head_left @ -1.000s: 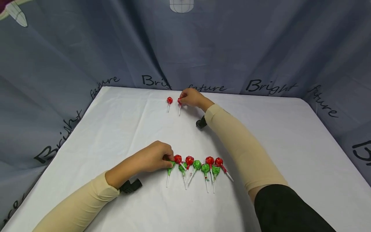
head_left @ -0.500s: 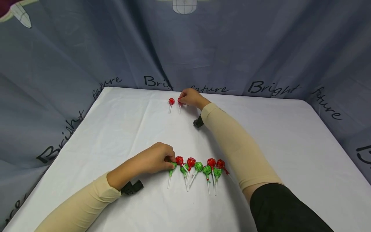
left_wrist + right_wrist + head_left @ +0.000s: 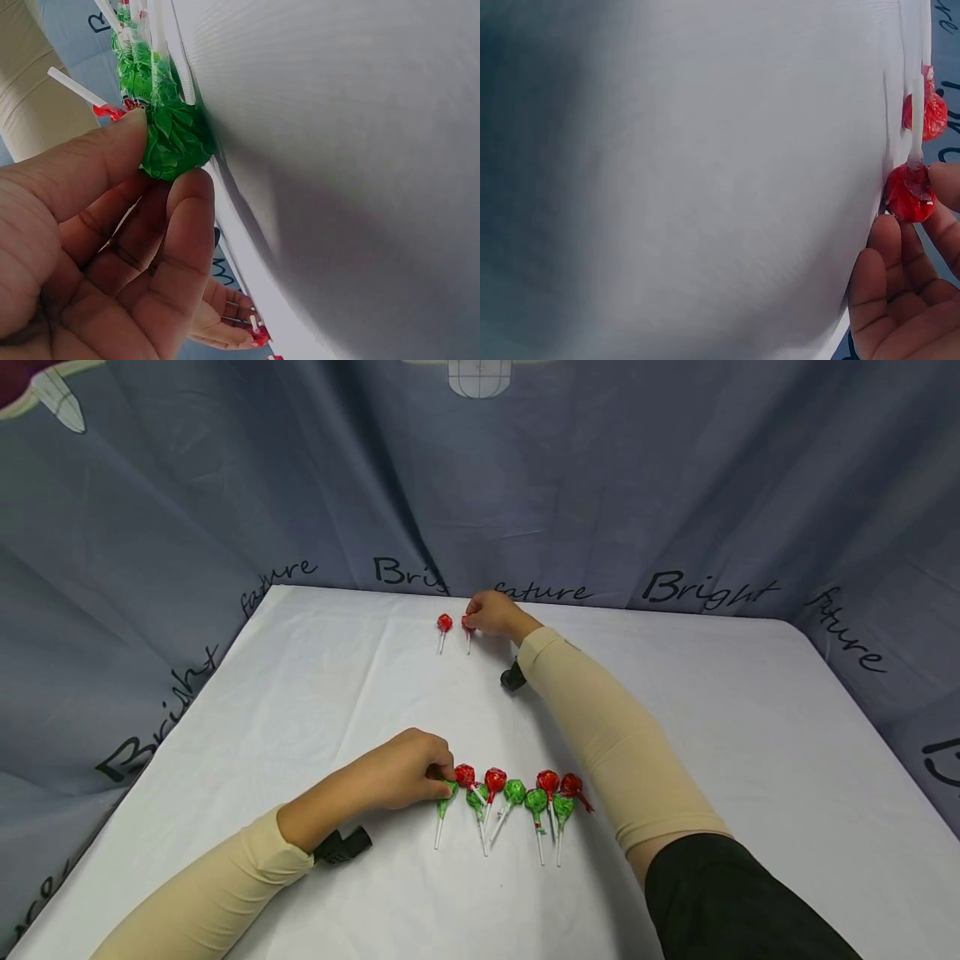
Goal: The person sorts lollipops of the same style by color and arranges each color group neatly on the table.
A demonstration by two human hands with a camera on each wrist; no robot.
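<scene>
- Near the front of the white table (image 3: 322,693), the left hand (image 3: 405,768) is pinching a green lollipop (image 3: 178,139) by its wrapped head, thumb and forefinger leaving only the candy's width between them.
- Toward the far edge, the right hand (image 3: 498,614) is holding a red lollipop (image 3: 911,193) in a similarly narrow pinch, its white stick pointing toward the person.
- Both pinches are bearing on rounded, probably slick wrappers, so a light or off-centre squeeze could be letting either candy roll.
- Beside the right hand, a second red lollipop (image 3: 444,622) is lying just apart; a sideways slip could be knocking it askew.
- Close by the left fingertips, a neighbouring red lollipop (image 3: 465,773) is lying with its stick across another green lollipop (image 3: 477,797); a careless pull could be dragging both.
- Farther right, the sleeve (image 3: 622,727) is hiding the stick of the rightmost red lollipop (image 3: 572,785); drawing back low could be sweeping it aside.
</scene>
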